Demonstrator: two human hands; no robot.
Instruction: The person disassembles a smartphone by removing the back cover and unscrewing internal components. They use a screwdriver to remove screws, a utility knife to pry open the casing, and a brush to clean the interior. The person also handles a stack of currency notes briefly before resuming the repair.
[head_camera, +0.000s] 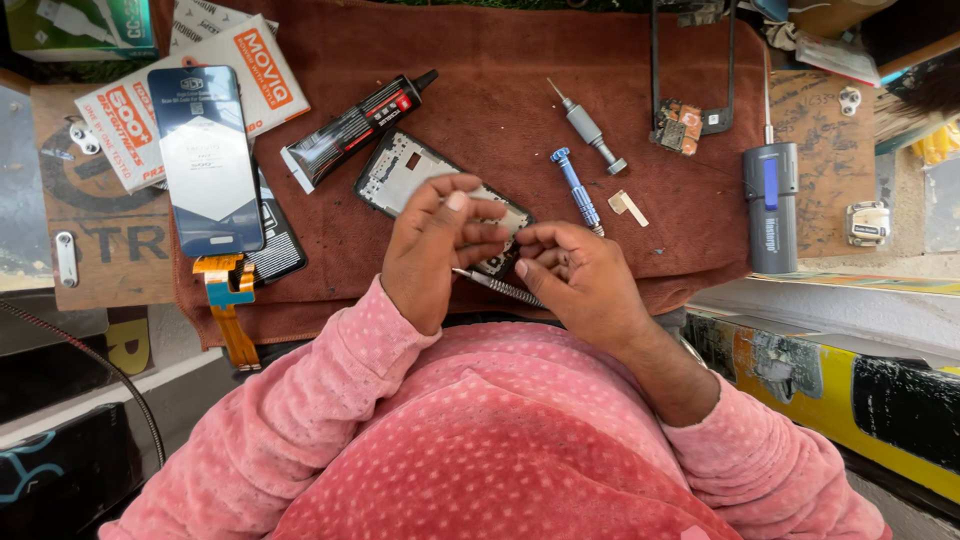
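My left hand (435, 245) hovers over the lower end of an opened phone frame (400, 170) on the brown mat (500, 80). Its fingers are curled in and the thumb is pressed to them; I see nothing between them. My right hand (575, 275) sits just to the right, fingertips almost touching the left hand's. It grips metal tweezers (495, 287), which run leftward under my left hand. The frame's lower part is hidden by both hands.
On the mat lie a black glue tube (350, 130), a grey screwdriver (590, 130), a blue screwdriver (575, 185), a small beige strip (628, 207) and a circuit board (678, 125). A blue phone screen (205, 155) with orange flex cable (230, 300) lies left. An electric screwdriver (771, 205) lies right.
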